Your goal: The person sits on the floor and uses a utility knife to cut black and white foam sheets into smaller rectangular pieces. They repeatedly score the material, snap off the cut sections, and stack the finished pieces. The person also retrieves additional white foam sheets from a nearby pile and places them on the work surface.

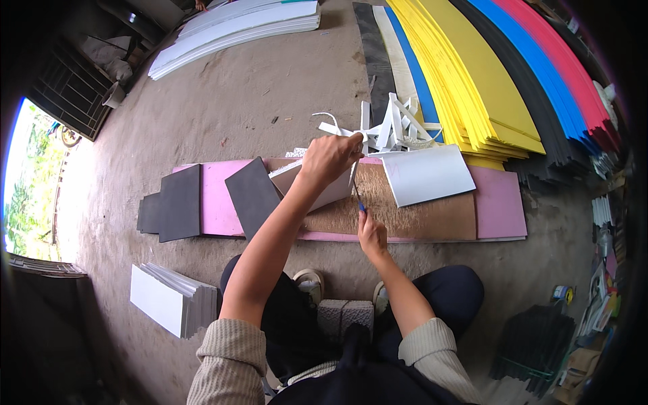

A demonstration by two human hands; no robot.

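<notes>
My right hand (372, 235) is closed around the blue handle of a thin-bladed knife (358, 194), its blade pointing away from me. Beyond it, my left hand (331, 159) pinches a narrow white strip (353, 173) that hangs close to the blade. Partly hidden under my left forearm lies a white foam sheet (332, 194), on a worn brown board (418, 219). Another white sheet (429, 175) rests on the board's right part. White offcut strips (398, 125) are heaped just past the board.
Pink sheets (501, 202) lie beneath the board, with dark grey pieces (181, 202) on their left. A stack of white pieces (172, 300) stands near my left knee. Long yellow sheets (466, 88), blue sheets (540, 74) and white sheets (236, 30) are piled farther off.
</notes>
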